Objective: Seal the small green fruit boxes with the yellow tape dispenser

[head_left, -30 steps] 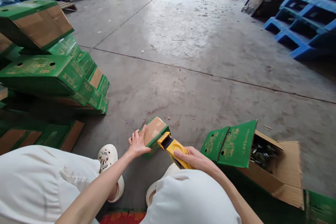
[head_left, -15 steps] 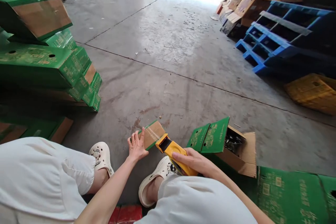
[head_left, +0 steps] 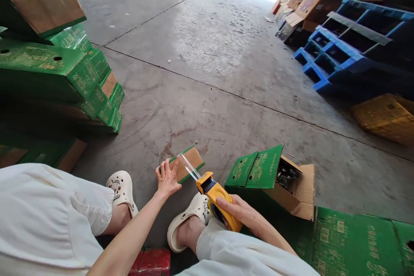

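Note:
A small green and brown carton (head_left: 193,160) is on the floor in front of me. My left hand (head_left: 168,180) lies on its left part with the fingers spread. Clear tape (head_left: 191,168) stretches from the carton's top to a yellow tape dispenser (head_left: 217,196). My right hand (head_left: 237,210) is wrapped round the dispenser, its head a little off the carton's near right edge. To the right, a green box (head_left: 263,168) has its end flap open, with dark items (head_left: 287,175) inside.
Green boxes (head_left: 42,60) are stacked at the left, and another green box (head_left: 351,237) lies at the lower right. Blue pallets (head_left: 343,51) and a yellow basket (head_left: 386,116) stand at the right. A red object (head_left: 154,262) is between my feet.
The dispenser has drawn back from the carton toward the lower right, and a longer strip of tape now shows between them. My left hand has stayed on the carton.

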{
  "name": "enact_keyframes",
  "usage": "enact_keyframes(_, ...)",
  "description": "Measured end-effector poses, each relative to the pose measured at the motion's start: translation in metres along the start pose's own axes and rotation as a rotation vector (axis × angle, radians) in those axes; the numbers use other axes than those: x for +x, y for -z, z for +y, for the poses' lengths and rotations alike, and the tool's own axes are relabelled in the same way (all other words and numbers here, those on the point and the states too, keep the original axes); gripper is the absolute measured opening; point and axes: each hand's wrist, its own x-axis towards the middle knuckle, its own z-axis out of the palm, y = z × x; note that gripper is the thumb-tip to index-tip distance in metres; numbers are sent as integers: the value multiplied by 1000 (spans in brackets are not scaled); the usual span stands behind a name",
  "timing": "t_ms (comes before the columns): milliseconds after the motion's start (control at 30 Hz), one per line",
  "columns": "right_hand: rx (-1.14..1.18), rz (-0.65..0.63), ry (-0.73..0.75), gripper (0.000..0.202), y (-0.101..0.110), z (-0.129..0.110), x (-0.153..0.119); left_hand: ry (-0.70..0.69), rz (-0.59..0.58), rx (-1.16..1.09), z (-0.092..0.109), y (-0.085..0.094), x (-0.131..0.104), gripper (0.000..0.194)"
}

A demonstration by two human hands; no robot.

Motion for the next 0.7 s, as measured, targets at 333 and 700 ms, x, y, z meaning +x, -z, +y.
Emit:
enact_keyframes(333, -98, -143, 27, 69, 34, -23, 4, -85, -1, 125, -4, 5, 12, 129)
enact_keyframes(700, -222, -99, 144, 71, 37, -5, 2, -75, 10, 153, -3, 2, 14, 137)
